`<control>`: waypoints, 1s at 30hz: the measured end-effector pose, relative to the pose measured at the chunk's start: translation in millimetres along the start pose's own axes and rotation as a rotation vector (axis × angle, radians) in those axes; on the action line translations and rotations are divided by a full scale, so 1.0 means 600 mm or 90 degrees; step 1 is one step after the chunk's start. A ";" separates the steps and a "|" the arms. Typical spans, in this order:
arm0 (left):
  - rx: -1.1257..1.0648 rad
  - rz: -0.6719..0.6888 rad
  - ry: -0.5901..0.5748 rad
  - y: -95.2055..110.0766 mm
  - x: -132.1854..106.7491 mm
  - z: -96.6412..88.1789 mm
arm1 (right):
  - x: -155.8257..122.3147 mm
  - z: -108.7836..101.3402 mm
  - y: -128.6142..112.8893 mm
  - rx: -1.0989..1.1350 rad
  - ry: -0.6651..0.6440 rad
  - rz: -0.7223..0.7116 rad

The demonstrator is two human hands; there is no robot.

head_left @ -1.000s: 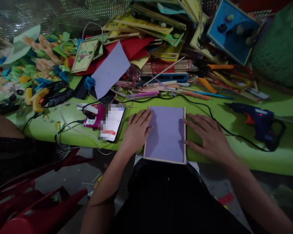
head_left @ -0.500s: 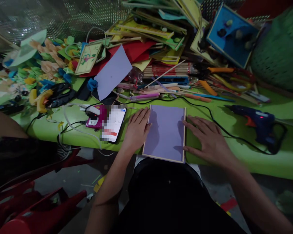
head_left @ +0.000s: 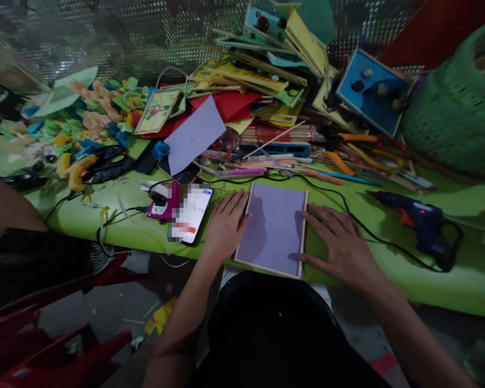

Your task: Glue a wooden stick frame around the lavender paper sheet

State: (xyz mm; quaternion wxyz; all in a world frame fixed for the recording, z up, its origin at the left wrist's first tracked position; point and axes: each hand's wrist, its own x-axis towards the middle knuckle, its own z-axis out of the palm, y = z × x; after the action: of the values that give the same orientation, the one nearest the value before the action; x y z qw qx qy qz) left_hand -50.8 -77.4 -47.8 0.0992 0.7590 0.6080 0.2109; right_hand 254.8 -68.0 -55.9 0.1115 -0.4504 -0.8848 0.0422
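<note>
A purple sheet of card (head_left: 275, 229) lies flat at the table's front edge, with thin wooden sticks along its sides and bottom. My left hand (head_left: 226, 221) rests flat on the table, its thumb touching the card's left edge. On the other side, my right hand (head_left: 339, 237) lies with its fingers spread, the fingertips against the right-hand stick. Neither hand grasps anything. Left of my left hand is a phone (head_left: 192, 213) with a lit screen, beside a magenta power adapter (head_left: 164, 205) with plugs in it.
A blue glue gun (head_left: 420, 218) lies at the right, its black cord curving behind the card. Behind are sticks and pens (head_left: 262, 161), a heap of framed cards (head_left: 258, 73), paper flowers (head_left: 97, 108) and a green basket (head_left: 448, 118). Another person's arm (head_left: 14, 194) is at far left.
The camera view has tilted slightly upward, so the scene sits a little lower. Both hands stay in place against the card's edges.
</note>
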 end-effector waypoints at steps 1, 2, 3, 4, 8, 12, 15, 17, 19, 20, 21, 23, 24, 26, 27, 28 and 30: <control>-0.011 -0.003 0.018 -0.001 -0.001 -0.001 | 0.001 0.001 -0.005 -0.003 0.008 0.009; -0.021 -0.006 0.034 -0.002 -0.003 -0.002 | 0.002 0.002 -0.011 -0.004 0.015 0.017; -0.029 -0.008 0.048 -0.004 -0.004 -0.002 | 0.003 0.004 -0.019 -0.003 0.021 0.024; -0.036 -0.011 0.057 -0.004 -0.005 -0.003 | 0.005 0.005 -0.028 0.000 0.025 0.027; -0.054 -0.024 0.057 -0.003 -0.008 -0.004 | 0.007 0.009 -0.060 0.013 0.034 0.027; -0.071 -0.027 0.043 0.000 -0.010 -0.011 | -0.004 0.004 -0.074 0.010 0.030 0.027; -0.073 -0.020 0.007 -0.002 -0.012 -0.022 | -0.021 -0.001 -0.071 0.008 0.026 0.009; -0.064 -0.004 -0.040 -0.003 -0.014 -0.031 | -0.033 -0.003 -0.068 0.009 0.026 -0.007; -0.047 0.009 -0.095 -0.002 -0.014 -0.040 | -0.044 -0.005 -0.065 0.013 0.028 -0.017; -0.036 0.012 -0.118 0.000 -0.013 -0.043 | -0.049 -0.005 -0.064 0.016 0.029 -0.019; -0.026 0.013 -0.138 0.001 -0.011 -0.046 | -0.052 -0.005 -0.063 0.021 0.030 -0.019; -0.006 0.021 -0.162 0.006 -0.004 -0.046 | -0.057 -0.005 -0.063 0.030 0.033 -0.014; 0.004 0.032 -0.169 0.008 0.001 -0.045 | -0.059 -0.005 -0.063 0.033 0.037 -0.011; 0.026 0.066 -0.173 0.014 0.013 -0.038 | -0.062 -0.003 -0.062 0.038 0.047 -0.006; 0.040 0.086 -0.176 0.017 0.020 -0.034 | -0.063 -0.001 -0.062 0.040 0.053 -0.004; 0.055 0.106 -0.179 0.021 0.028 -0.030 | -0.065 0.001 -0.062 0.045 0.059 -0.003; 0.087 0.136 -0.186 0.030 0.046 -0.023 | -0.069 0.004 -0.062 0.057 0.071 0.002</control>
State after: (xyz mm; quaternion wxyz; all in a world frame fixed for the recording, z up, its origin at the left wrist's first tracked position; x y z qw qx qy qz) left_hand -36.2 -56.6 -22.9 0.1117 0.8467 0.5160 0.0659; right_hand 248.6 -123.1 -58.5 0.1808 -0.4481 -0.8737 0.0565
